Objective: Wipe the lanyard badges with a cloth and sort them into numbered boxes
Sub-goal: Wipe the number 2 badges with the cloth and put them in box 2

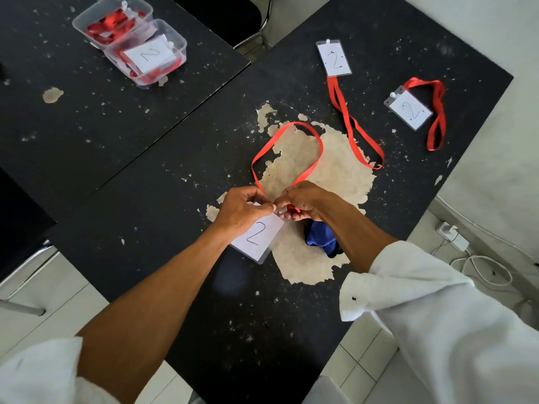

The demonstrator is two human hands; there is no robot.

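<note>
A clear badge (256, 236) with a white card marked 2 lies under my hands on the near table. My left hand (243, 207) pinches its top edge. My right hand (303, 201) pinches the clip end of its red lanyard (288, 154), whose loop lies on the table beyond my hands. A blue cloth (319, 237) lies bunched under my right wrist, partly hidden. Two more badges marked 2, a far one (334, 58) and a right one (409, 110), lie with their red lanyards at the table's far right. A clear box (151, 53) showing a 2 card holds lanyards.
A second clear box (112, 20) with red lanyards touches the first one on the far left table (58, 126). The near table (175, 228) has a large patch of peeled surface. A white charger and cable (455, 240) lie on the floor at right. A chair leg (23, 307) stands at left.
</note>
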